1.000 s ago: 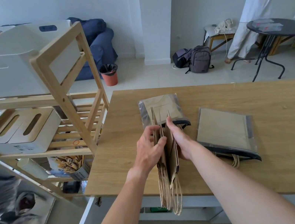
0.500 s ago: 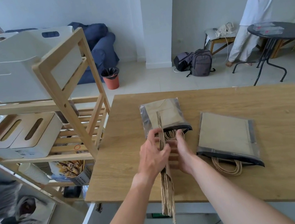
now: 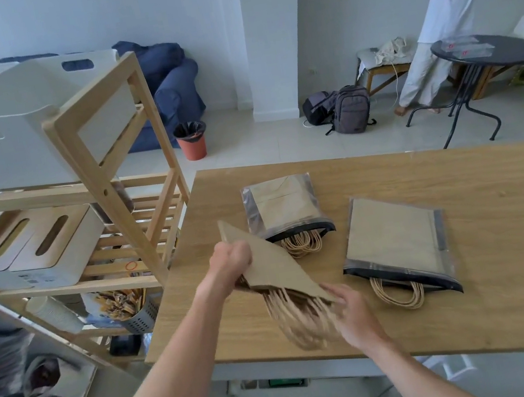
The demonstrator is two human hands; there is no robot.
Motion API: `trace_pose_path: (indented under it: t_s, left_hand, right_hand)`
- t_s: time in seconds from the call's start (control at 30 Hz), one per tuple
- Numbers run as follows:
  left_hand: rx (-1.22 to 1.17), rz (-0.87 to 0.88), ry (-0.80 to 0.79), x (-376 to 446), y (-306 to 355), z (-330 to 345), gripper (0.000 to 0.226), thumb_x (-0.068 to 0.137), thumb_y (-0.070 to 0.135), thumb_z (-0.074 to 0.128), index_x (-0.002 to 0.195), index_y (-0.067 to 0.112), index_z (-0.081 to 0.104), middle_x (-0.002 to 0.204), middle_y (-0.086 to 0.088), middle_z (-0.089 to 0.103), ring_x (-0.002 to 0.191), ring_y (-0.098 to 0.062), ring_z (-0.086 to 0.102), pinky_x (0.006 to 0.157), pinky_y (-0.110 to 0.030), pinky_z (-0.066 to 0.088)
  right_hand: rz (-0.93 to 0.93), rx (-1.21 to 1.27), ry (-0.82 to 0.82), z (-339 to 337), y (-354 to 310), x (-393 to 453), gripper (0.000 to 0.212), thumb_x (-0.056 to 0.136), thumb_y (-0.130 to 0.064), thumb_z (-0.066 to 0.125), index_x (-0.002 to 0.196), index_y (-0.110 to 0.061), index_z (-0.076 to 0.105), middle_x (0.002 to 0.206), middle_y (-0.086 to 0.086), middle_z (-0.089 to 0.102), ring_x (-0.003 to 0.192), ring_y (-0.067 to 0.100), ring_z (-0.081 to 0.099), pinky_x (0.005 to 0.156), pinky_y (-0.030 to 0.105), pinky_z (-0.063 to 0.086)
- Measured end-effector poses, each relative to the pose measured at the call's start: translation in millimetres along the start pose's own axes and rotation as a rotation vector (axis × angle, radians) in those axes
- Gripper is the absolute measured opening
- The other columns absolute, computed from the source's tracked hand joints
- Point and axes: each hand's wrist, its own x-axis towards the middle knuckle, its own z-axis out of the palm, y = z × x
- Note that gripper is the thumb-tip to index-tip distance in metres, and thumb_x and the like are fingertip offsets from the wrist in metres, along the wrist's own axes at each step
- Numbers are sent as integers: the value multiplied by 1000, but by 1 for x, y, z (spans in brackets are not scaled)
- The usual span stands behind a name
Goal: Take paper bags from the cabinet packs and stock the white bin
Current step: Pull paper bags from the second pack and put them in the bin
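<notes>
Bag stack point(image 3: 269, 263) now tilted flat — left hand point(image 3: 231, 262) grip holding, right hand point(image 3: 353, 314) loose — white bin point(image 3: 17, 135) contents unseen.

Bag handles point(image 3: 304, 324) blurred (right hand point(image 3: 355, 316) too).

Head camera looks forward and down, close over the wooden table point(image 3: 473, 267).

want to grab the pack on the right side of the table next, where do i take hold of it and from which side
Grip the right pack at its open dark-edged end, where the twine handles spill out toward you. It lies flat on the table, so come from the near side, thumb on top and fingers under that edge.
</notes>
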Motion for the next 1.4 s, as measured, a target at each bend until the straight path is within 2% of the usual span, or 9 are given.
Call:
trace_pose_path:
  t_s: [0.1, 0.23, 0.57, 0.67, 0.73, 0.8, 0.87, 1.17, 1.4]
  left_hand:
    - [-206, -152, -137, -3, 11, -5, 19, 84, -5, 38, 99, -5, 48, 90, -21, 57, 70, -33, 65, 45, -33, 56]
    - [-484, -292, -296, -5, 19, -14, 23, 93, 2, 33, 96, -9, 54, 83, -21, 61, 58, -32, 67, 42, -30, 56]
    - [-704, -365, -348, -2, 27, -15, 28, 91, 24, 40, 95, 5, 61, 91, -15, 61, 81, -30, 56, 64, -34, 50]
    - [-613, -428, -368, 4, 26, -17, 33, 90, 32, 42, 98, 5, 58, 93, -16, 57, 77, -30, 57, 59, -34, 53]
    - [-477, -489, -385, 10, 23, -20, 46, 88, 46, 46, 107, 5, 55, 94, -18, 58, 75, -31, 60, 58, -34, 55]
    - [-379, -499, -371, 15, 20, -20, 51, 88, 53, 44, 112, 9, 53, 95, -20, 61, 74, -32, 63, 60, -35, 55]
    - [-343, -491, -363, 16, 18, -16, 46, 86, 49, 44, 107, 10, 55, 90, -19, 61, 69, -31, 64, 58, -34, 54]
    - [-414, -253, -120, 9, 24, 10, 38, 90, 24, 25, 87, 3, 56, 65, -12, 59, 50, -18, 48, 47, -25, 40]
    - [-440, -193, -44, 15, 1, 18, 42, 82, 28, 33, 99, 2, 61, 69, -15, 61, 48, -21, 50, 45, -23, 41]
  right_hand:
    - [-109, 80, 89, 0, -24, 0, 78, 79, 2, 75, 139, -39, 46, 136, -17, 53, 124, 5, 52, 110, 41, 40]
    - [-222, 283, 287, -10, -72, 6, 34, 75, -12, 85, 100, -23, 65, 89, -10, 74, 86, 0, 67, 81, 23, 54]
    - [-202, 351, 357, -28, -100, 25, 38, 80, -7, 77, 114, -15, 63, 101, -5, 72, 92, 5, 68, 91, 32, 55]
    - [-165, 315, 338, -28, -101, 23, 65, 73, -29, 81, 129, -10, 56, 116, 5, 69, 109, 18, 64, 100, 40, 51]
    - [-169, 276, 338, -27, -101, 23, 69, 65, -37, 80, 125, -12, 57, 120, 4, 67, 114, 16, 60, 103, 25, 44]
    - [-201, 249, 370, -26, -103, 20, 50, 64, -29, 76, 109, -16, 60, 108, -3, 67, 104, -1, 58, 87, 0, 35]
    - [-226, 258, 376, -26, -103, 20, 47, 63, -26, 74, 107, -18, 60, 104, -9, 65, 98, -14, 53, 79, -5, 31]
    - [-206, 341, 349, -27, -117, 22, 39, 60, -26, 67, 93, -10, 53, 82, -8, 57, 78, -2, 50, 65, 18, 34]
    - [-158, 339, 332, -10, -98, 20, 41, 63, -38, 69, 93, -21, 48, 94, 4, 58, 87, 13, 51, 76, 31, 40]
